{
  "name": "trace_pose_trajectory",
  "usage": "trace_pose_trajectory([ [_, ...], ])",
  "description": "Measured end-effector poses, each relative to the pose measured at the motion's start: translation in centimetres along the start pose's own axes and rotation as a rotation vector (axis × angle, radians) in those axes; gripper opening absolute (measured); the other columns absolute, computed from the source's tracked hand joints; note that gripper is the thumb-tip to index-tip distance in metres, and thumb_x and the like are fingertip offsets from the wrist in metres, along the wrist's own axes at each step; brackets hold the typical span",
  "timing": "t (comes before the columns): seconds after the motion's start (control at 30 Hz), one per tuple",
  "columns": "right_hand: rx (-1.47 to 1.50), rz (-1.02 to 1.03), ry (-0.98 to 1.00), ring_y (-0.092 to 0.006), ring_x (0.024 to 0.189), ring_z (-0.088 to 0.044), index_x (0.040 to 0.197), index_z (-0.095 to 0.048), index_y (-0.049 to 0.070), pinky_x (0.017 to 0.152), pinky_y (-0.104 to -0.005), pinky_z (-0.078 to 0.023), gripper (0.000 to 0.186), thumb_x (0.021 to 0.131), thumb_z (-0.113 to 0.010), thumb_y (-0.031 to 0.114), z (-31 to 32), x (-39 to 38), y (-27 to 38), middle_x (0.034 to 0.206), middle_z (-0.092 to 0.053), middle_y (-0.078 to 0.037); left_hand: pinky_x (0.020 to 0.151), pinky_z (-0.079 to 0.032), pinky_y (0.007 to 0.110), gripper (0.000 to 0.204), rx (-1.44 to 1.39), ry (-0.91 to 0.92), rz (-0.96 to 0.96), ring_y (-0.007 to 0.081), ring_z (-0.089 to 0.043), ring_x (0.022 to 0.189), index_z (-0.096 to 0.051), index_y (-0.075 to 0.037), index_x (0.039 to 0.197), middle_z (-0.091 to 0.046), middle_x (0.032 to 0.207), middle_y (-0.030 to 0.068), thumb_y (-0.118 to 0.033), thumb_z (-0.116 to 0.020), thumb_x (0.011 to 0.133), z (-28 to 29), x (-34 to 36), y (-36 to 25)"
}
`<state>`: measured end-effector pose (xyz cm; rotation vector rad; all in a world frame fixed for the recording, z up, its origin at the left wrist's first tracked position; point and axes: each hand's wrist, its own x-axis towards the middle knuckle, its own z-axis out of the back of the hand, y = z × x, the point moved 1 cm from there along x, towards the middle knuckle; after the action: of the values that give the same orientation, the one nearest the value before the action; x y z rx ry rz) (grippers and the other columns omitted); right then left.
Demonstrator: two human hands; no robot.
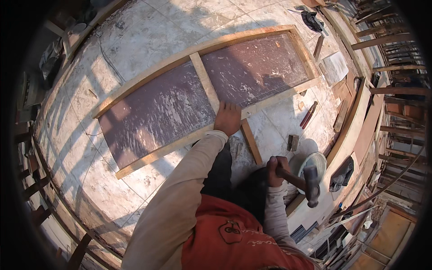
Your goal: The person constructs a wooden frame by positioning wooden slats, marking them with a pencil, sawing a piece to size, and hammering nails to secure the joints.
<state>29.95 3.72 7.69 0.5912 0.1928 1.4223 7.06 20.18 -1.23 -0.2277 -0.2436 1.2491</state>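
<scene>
The framed panel, a dark sheet edged with pale timber, is lying on the tiled floor in front of the person, its long axis slanting across the body so that its right end is sitting farther off than its left. The left hand is the nearer one, touching the panel where its crossbar is meeting its near rail; its fingers are lying together over the wood, though whether they are gripping cannot be told. The right hand is hanging apart from the panel, on its near side, closing firmly round the handle of a hammer. A loose wooden strip is pointing away from the panel's near rail, and red-handled pliers are resting near its right half. Beyond the panel's near side, the person is wearing a red garment bearing pale lettering and an emblem; no label is showing legibly on the panel.
</scene>
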Motion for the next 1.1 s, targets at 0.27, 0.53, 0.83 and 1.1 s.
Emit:
trace_pose_trajectory([
  [0.27,0.788,-0.294,0.171,-0.0101,0.049,-0.050,0.093,-0.060,0.003,0.046,-0.0258,-0.040,0.031,0.094,-0.077,0.029,9.3,11.6,11.9,0.062,-0.055,-0.002,0.106,-0.037,0.047,0.054,-0.068,-0.013,0.058,0.0309,-0.062,0.107,-0.064,0.001,0.111,-0.066,0.105,0.0149,-0.042,-0.078,0.081,1.0,-1.3,0.3],
  [0.53,0.158,0.119,0.162,-0.0250,0.054,-0.063,0.081,-0.065,0.005,0.051,-0.0398,-0.047,0.019,0.089,-0.079,0.017,4.1,4.9,-0.3,0.066,-0.064,-0.009,0.105,-0.038,0.046,0.047,-0.120,-0.064,0.046,0.0315,-0.063,0.097,-0.066,-0.001,0.099,-0.065,0.098,0.0145,-0.040,-0.080,0.078,0.6,-0.9,0.5],
  [0.83,-0.343,0.340,0.408,-0.0360,0.063,-0.068,0.085,-0.064,0.009,0.057,-0.0471,-0.051,0.014,0.079,-0.076,0.014,-2.3,10.4,-6.7,0.071,-0.068,-0.013,0.105,-0.037,0.044,0.041,-0.097,-0.028,0.051,0.0309,-0.062,0.104,-0.066,-0.003,0.099,-0.065,0.098,0.0139,-0.034,-0.080,0.076,-1.6,0.7,0.7],
  [1.1,-0.078,0.515,0.464,-0.0351,0.067,-0.067,0.081,-0.062,0.008,0.060,-0.0451,-0.052,0.016,0.083,-0.076,0.016,0.3,12.4,-5.2,0.070,-0.066,-0.012,0.104,-0.038,0.044,0.042,-0.123,-0.055,0.057,0.0315,-0.063,0.102,-0.065,-0.002,0.100,-0.065,0.099,0.0148,-0.034,-0.080,0.077,-0.3,0.7,0.2],
])
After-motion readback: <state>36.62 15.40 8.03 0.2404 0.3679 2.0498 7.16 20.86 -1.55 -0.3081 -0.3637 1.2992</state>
